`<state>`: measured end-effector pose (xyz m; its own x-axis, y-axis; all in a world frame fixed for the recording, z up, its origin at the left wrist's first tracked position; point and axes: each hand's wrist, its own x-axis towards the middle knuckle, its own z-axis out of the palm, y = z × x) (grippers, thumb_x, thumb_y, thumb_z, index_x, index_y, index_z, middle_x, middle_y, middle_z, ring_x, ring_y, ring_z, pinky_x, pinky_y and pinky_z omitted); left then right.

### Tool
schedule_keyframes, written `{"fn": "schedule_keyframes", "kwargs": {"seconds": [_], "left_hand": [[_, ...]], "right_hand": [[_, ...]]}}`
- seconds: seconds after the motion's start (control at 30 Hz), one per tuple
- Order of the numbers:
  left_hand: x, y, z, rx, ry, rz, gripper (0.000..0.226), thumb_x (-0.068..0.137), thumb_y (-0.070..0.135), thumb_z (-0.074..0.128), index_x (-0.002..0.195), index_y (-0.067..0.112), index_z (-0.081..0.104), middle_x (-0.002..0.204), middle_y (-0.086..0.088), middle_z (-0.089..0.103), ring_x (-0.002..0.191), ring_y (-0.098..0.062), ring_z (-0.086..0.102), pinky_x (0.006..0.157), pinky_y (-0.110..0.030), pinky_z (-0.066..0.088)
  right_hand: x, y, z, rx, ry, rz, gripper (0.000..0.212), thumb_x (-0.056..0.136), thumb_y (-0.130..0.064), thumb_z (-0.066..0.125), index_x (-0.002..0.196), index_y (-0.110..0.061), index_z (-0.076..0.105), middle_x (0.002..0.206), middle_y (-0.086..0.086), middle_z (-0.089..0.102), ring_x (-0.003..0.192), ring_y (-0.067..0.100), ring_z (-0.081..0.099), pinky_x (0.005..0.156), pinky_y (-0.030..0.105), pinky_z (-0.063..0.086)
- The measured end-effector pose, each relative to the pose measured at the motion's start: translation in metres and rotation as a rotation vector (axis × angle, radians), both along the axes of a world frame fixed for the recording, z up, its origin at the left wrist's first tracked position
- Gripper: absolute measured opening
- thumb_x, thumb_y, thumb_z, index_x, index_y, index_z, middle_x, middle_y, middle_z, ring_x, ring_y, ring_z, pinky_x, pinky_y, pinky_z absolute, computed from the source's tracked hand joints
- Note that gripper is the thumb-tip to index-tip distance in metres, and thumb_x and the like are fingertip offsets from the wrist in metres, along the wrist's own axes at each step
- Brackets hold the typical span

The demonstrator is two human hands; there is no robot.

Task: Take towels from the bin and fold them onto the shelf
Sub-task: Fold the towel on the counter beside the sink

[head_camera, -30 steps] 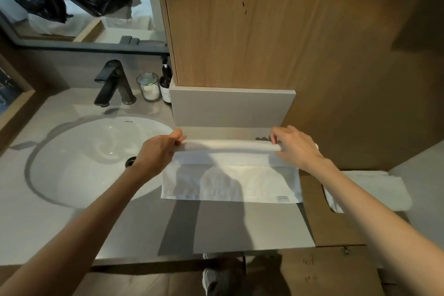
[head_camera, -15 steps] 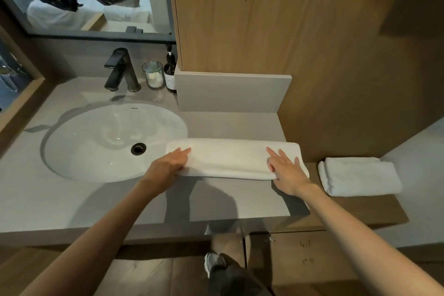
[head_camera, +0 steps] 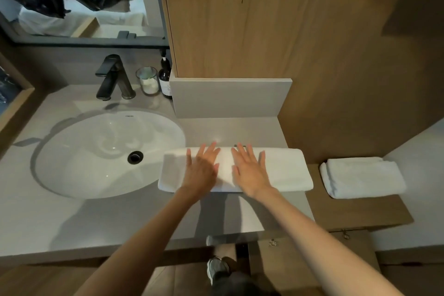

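Grey bathroom worktop [head_camera: 240,127] beside the sink [head_camera: 84,151]: our left hand [head_camera: 200,170] and right hand [head_camera: 248,173], fingers straight, have slid from the ends of the towel [head_camera: 283,170] to its middle, flattening the long fold. Halving it comes next, we judge, before the shelf [head_camera: 360,211].

Two towels [head_camera: 288,168] [head_camera: 362,178]; two hands [head_camera: 201,170] [head_camera: 249,173]; one sink [head_camera: 84,151]; one faucet [head_camera: 113,77]; one bottle [head_camera: 165,79]
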<state>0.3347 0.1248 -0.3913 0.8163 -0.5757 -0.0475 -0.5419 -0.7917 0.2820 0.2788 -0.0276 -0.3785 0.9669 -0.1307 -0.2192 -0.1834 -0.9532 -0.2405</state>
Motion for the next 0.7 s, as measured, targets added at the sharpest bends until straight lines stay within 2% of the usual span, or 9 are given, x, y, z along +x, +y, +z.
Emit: {"fn": "schedule_keyframes", "kwargs": {"seconds": [0.1,0.13,0.2,0.27,0.37,0.43,0.53,0.7], "left_hand": [[-0.010,-0.018,-0.013,0.203,0.014,0.050,0.061,0.103,0.043,0.021,0.154,0.023,-0.005,0.161,0.000,-0.015,0.146,-0.028,-0.020,0.107,-0.067,-0.016],[-0.014,-0.020,-0.018,0.236,0.009,0.077,0.062,0.102,0.049,0.014,0.152,0.023,-0.011,0.159,0.001,-0.022,0.144,-0.029,-0.026,0.105,-0.070,-0.018],[-0.021,-0.020,-0.026,0.246,-0.022,0.117,0.061,0.099,0.053,0.004,0.149,0.027,-0.018,0.155,0.003,-0.028,0.143,-0.030,-0.028,0.104,-0.074,-0.015],[-0.022,-0.018,-0.030,0.222,-0.051,0.145,0.061,0.095,0.053,-0.001,0.151,0.033,-0.015,0.158,0.005,-0.023,0.144,-0.031,-0.023,0.103,-0.075,-0.011],[-0.019,-0.014,-0.028,0.193,-0.045,0.186,0.061,0.092,0.055,-0.003,0.151,0.041,-0.010,0.161,0.006,-0.013,0.145,-0.034,-0.019,0.104,-0.074,-0.008],[-0.016,-0.006,-0.029,0.204,-0.046,0.206,0.062,0.091,0.060,-0.001,0.150,0.043,-0.009,0.161,0.006,-0.015,0.144,-0.035,-0.022,0.106,-0.072,-0.008],[-0.013,0.013,-0.031,0.156,-0.064,0.235,0.064,0.091,0.064,0.007,0.152,0.042,0.002,0.162,0.003,-0.008,0.146,-0.036,-0.017,0.110,-0.067,-0.009],[-0.011,0.026,-0.033,0.107,-0.081,0.289,0.069,0.089,0.067,0.012,0.152,0.038,0.013,0.162,-0.010,0.003,0.146,-0.042,-0.003,0.117,-0.058,-0.003]], "right_hand": [[0.009,0.014,-0.026,-0.007,0.006,-0.062,0.057,0.104,-0.037,0.025,0.156,-0.027,0.004,0.163,0.001,-0.008,0.149,0.027,-0.013,0.116,0.058,-0.011],[0.008,0.015,-0.033,-0.034,-0.023,-0.055,0.058,0.103,-0.041,0.026,0.156,-0.027,0.008,0.163,0.002,-0.003,0.150,0.030,-0.008,0.116,0.061,-0.008],[0.004,0.015,-0.041,-0.088,-0.053,-0.055,0.059,0.099,-0.047,0.014,0.155,-0.029,0.017,0.163,0.003,0.009,0.149,0.034,0.005,0.116,0.063,0.001],[0.002,0.011,-0.045,-0.115,-0.073,-0.048,0.064,0.094,-0.051,0.001,0.154,-0.034,0.018,0.163,0.001,0.010,0.149,0.033,0.006,0.116,0.061,0.000],[0.001,0.001,-0.045,-0.114,-0.109,-0.027,0.065,0.093,-0.060,-0.006,0.153,-0.042,0.011,0.164,-0.005,0.004,0.150,0.029,-0.001,0.118,0.058,-0.004],[-0.001,-0.010,-0.047,-0.123,-0.115,-0.028,0.063,0.093,-0.066,-0.002,0.152,-0.046,0.008,0.164,-0.006,0.001,0.150,0.029,-0.004,0.117,0.058,-0.007],[-0.007,-0.030,-0.047,-0.147,-0.097,-0.039,0.063,0.090,-0.071,0.001,0.150,-0.050,0.001,0.163,-0.008,-0.004,0.150,0.028,-0.008,0.116,0.057,-0.013],[-0.025,-0.072,-0.047,-0.217,-0.086,-0.132,0.067,0.085,-0.072,-0.006,0.149,-0.051,-0.006,0.163,-0.008,-0.006,0.150,0.027,-0.010,0.116,0.060,-0.010]]}}
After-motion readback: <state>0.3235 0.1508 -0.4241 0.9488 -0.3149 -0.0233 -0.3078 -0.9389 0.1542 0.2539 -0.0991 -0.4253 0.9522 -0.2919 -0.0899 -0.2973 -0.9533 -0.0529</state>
